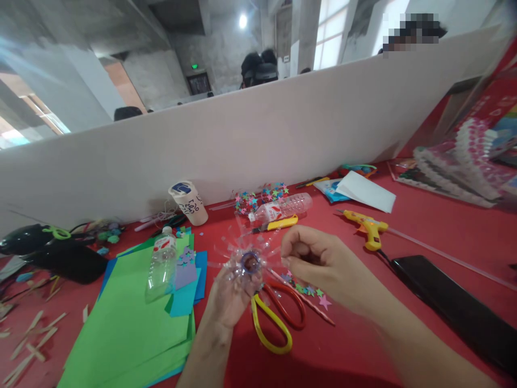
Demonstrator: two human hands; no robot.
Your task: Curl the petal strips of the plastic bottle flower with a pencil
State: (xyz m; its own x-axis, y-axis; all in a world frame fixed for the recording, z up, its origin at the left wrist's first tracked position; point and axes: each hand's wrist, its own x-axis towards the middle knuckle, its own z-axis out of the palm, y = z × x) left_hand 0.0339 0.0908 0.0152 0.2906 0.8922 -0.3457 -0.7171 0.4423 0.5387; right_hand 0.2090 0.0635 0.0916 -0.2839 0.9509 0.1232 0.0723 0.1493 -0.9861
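Observation:
A clear plastic bottle top (pixel 251 262), cut into thin strips that fan outward, rests in my left hand (pixel 232 293), its round neck facing up. My right hand (pixel 317 256) is closed in a pinch at the tip of one strip on the right side. Just below the bottle top lie scissors (pixel 272 328) with one yellow and one red handle, their blades hidden. A pink twisted stick (pixel 319 310) and scattered star sequins (pixel 309 291) are beside them. Behind the hands are a yellow utility knife (pixel 283 222) and a lying plastic bottle (pixel 288 207).
Green paper sheets (pixel 125 318), with another clear bottle (pixel 160 264) on them, lie left. A white cup (pixel 189 203) stands near the white partition (pixel 242 140). Right are a yellow glue gun (pixel 369 226) with a glue stick and a black case (pixel 452 307). Wooden sticks (pixel 38 337) litter the far left.

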